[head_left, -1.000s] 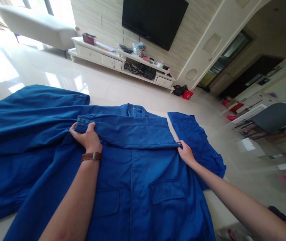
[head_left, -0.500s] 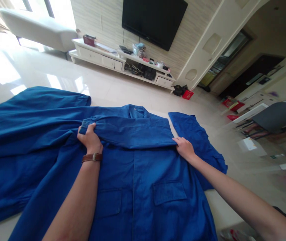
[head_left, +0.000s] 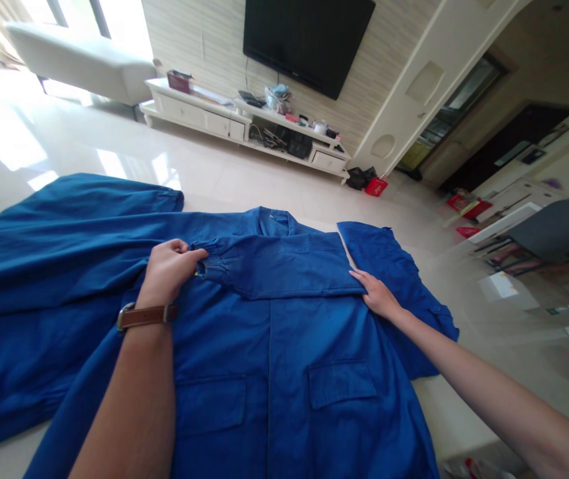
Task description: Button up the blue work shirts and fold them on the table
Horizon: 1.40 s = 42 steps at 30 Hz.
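A blue jacket (head_left: pixel 294 346) lies spread out with its collar away from me and two pocket flaps showing. One sleeve (head_left: pixel 284 266) is folded across its chest. My left hand (head_left: pixel 172 263), with a brown watch strap on the wrist, pinches the elastic cuff of that sleeve. At the sleeve's folded right end rests my right hand (head_left: pixel 377 293), its fingers on the fabric edge; the fingertips are partly hidden, so I cannot tell how firmly they hold it.
More blue garments lie at the left (head_left: pixel 25 266) and at the right (head_left: pixel 399 293). Beyond the floor stand a white TV cabinet (head_left: pixel 189 113), a grey bench (head_left: pixel 85 60) and a grey chair (head_left: pixel 558 229). A black television (head_left: pixel 307 40) hangs on the wall.
The sleeve's cuff has shifted right and bunched up, and my left hand now pinches its end with the wrist turned. My right hand has moved slightly right and down along the folded edge.
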### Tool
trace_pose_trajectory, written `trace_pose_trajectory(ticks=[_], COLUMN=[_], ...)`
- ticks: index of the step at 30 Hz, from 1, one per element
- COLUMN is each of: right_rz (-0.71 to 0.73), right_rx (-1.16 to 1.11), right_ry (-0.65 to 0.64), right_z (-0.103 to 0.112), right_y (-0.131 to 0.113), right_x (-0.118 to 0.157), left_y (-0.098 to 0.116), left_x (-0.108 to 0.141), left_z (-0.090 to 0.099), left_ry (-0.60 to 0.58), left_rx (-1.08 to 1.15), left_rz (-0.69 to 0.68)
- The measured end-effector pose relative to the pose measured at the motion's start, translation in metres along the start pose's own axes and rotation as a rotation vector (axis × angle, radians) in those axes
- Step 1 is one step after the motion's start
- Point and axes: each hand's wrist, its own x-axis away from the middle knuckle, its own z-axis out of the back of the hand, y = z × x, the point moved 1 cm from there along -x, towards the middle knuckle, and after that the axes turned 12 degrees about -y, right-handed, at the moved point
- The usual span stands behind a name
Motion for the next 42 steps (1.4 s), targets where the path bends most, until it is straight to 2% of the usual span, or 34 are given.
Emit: trace_pose_trajectory(ticks=[2, 4, 8, 10, 12, 14, 16, 18, 21, 24, 26, 32, 42], right_rz=[-0.014, 0.002, 0.09, 0.109, 0.11, 0.119, 0.142, 0.125, 0.049, 0.043, 0.049, 0.066, 0.058], right_rx=[0.036, 0.067, 0.085, 0.087, 0.089, 0.064, 0.017, -0.019, -0.007, 0.005, -0.033, -0.143, -0.208], right_ry=[-0.045, -0.092, -0.237, -0.328, -0.354, -0.284, -0.176, -0.108, -0.058, 0.028, 0.086, 0.156, 0.154], right_z=[-0.001, -0.001, 0.006, 0.015, 0.025, 0.033, 0.033, 0.022, -0.006, -0.029, -0.035, -0.037, -0.039], right_y=[-0.001, 0.0, 0.008, 0.008, 0.002, -0.013, -0.029, -0.041, -0.045, -0.039, -0.035, -0.029, -0.028], right_x=[0.0, -0.002, -0.007, -0.008, -0.008, -0.009, -0.011, -0.015, -0.02, -0.022, -0.022, -0.023, -0.028], left_y=[0.011, 0.021, 0.028, 0.022, 0.011, -0.005, -0.023, -0.039, -0.054, -0.058, -0.059, -0.061, -0.062], left_x=[0.01, 0.021, 0.036, 0.035, 0.03, 0.022, 0.015, 0.009, 0.004, 0.002, 0.001, 0.0, 0.001], left_z=[0.004, 0.006, -0.004, -0.016, -0.032, -0.046, -0.056, -0.061, -0.063, -0.063, -0.064, -0.066, -0.068], left_ry=[0.084, 0.129, 0.071, 0.053, 0.019, -0.078, -0.183, -0.232, -0.217, -0.193, -0.187, -0.178, -0.146], left_rx=[-0.311, -0.489, -0.735, -0.798, -0.84, -0.892, -0.941, -0.982, -1.025, -1.042, -1.053, -1.082, -1.149], left_rz=[-0.016, 0.011, 0.037, -0.076, -0.268, -0.403, -0.417, -0.386, -0.384, -0.395, -0.406, -0.42, -0.459])
